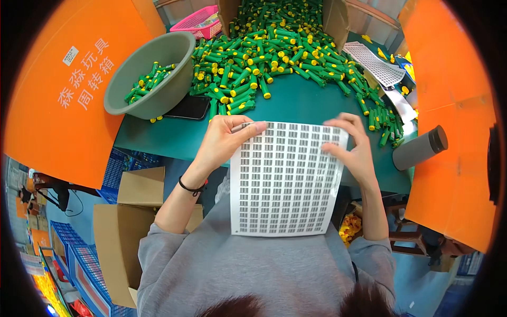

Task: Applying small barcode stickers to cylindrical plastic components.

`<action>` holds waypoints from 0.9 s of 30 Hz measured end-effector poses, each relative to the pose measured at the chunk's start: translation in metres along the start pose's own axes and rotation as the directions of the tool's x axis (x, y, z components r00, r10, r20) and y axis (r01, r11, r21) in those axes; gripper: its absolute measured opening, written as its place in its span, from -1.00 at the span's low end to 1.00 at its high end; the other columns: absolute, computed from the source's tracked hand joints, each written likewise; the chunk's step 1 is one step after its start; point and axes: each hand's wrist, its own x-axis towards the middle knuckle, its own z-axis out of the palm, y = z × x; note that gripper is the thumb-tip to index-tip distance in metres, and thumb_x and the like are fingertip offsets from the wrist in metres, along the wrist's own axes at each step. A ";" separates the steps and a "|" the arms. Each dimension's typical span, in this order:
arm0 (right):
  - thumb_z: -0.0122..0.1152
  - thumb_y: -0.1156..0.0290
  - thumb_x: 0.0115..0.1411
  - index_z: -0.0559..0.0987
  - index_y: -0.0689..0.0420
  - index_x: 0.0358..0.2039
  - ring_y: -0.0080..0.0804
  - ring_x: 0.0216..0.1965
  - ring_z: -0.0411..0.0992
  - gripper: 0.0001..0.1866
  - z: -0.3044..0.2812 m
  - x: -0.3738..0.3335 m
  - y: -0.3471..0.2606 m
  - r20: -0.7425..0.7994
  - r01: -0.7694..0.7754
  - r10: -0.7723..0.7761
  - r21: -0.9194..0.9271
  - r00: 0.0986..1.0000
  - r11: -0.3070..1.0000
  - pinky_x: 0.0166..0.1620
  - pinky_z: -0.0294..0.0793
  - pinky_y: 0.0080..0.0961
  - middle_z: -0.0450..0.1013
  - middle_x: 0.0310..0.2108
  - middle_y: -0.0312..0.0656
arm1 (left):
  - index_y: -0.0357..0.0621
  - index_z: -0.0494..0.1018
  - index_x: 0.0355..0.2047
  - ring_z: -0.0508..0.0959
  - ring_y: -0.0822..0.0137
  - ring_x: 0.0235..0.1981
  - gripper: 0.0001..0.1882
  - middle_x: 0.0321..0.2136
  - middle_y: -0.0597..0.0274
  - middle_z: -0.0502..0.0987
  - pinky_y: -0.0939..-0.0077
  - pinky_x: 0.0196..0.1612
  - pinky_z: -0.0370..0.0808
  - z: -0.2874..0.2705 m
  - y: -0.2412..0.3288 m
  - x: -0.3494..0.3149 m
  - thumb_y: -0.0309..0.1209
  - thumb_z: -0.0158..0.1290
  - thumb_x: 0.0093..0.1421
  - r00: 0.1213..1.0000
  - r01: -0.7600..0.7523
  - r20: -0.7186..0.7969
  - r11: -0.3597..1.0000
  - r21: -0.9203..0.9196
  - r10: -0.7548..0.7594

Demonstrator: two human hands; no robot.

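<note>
A white sticker sheet (285,185) printed with rows of small dark labels hangs upright in front of my chest. My left hand (224,138) pinches its top left corner, thumb on the printed face. At the top right corner, my right hand (355,148) curls its fingers over the edge with the thumb against the front; it is slightly blurred. Whatever the fingers behind the sheet touch is hidden. Beyond the hands, a large heap of green tubes (280,50) with yellow ends covers the back of the green table (296,105).
A grey-green basin (182,63) holding more tubes stands left, beside a black phone (190,107). A grey bottle (420,149) leans at the right edge. More label sheets (376,63) lie back right. Orange panels (449,105) flank both sides; an open cardboard box (113,248) sits lower left.
</note>
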 end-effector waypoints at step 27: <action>0.22 0.45 0.32 0.58 0.31 -0.04 -0.54 -0.21 0.58 -0.74 0.040 0.031 0.142 0.320 -0.660 0.613 0.585 0.722 0.471 -0.10 0.58 -0.60 0.62 -0.19 -0.14 | -0.07 0.60 -0.17 0.53 0.18 -0.13 -0.74 -0.16 0.26 0.57 0.22 0.02 0.40 0.085 -0.062 0.159 -0.37 0.25 0.10 0.673 -0.624 0.252 0.350 0.699 0.696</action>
